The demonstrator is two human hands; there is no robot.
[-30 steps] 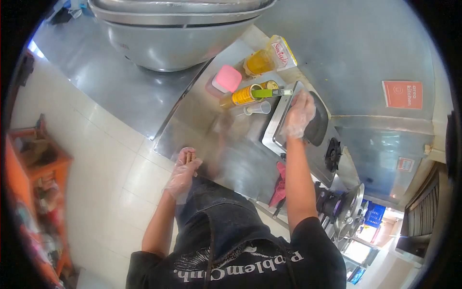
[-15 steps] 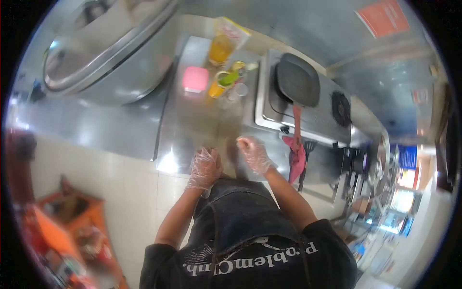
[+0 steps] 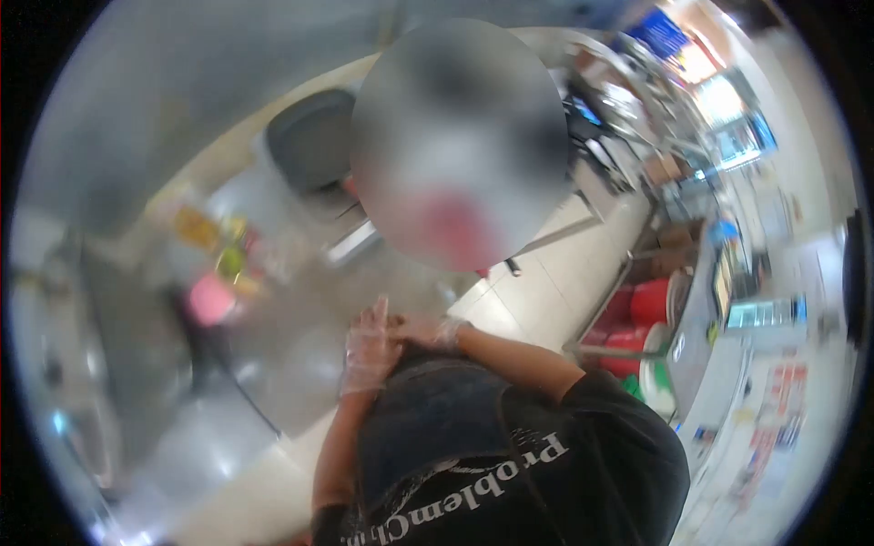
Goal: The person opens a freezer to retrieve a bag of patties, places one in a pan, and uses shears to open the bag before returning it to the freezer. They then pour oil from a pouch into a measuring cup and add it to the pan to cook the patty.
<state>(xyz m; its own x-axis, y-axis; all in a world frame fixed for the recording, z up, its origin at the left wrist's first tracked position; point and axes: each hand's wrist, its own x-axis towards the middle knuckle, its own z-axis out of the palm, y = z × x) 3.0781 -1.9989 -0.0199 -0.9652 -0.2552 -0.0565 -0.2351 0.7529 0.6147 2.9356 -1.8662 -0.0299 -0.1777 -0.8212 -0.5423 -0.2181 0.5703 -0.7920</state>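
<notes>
My left hand [image 3: 370,344], in a clear plastic glove, is held up before my apron with its fingers stretched out, pointing away from me. My right hand [image 3: 422,331], also in a clear plastic glove, reaches across from the right and meets it at the thumb side. The right fingers look closed on the left hand's plastic glove, though the exact grip is blurred. Both hands are over the near edge of the steel counter [image 3: 300,364]. Beyond them on the counter stand a pink-lidded container [image 3: 211,300] and a bottle with yellow contents [image 3: 197,227].
A dark square pan [image 3: 309,136] is at the back, partly covered by a round blurred patch. A green item [image 3: 230,262] lies among the small containers. On the right, red tubs [image 3: 651,300] sit under a steel table [image 3: 706,364], with tiled floor [image 3: 537,291] between.
My view has turned to the right, so the counter items appear further left. My hands were apart and now touch. The left fingers, curled before, are stretched out.
</notes>
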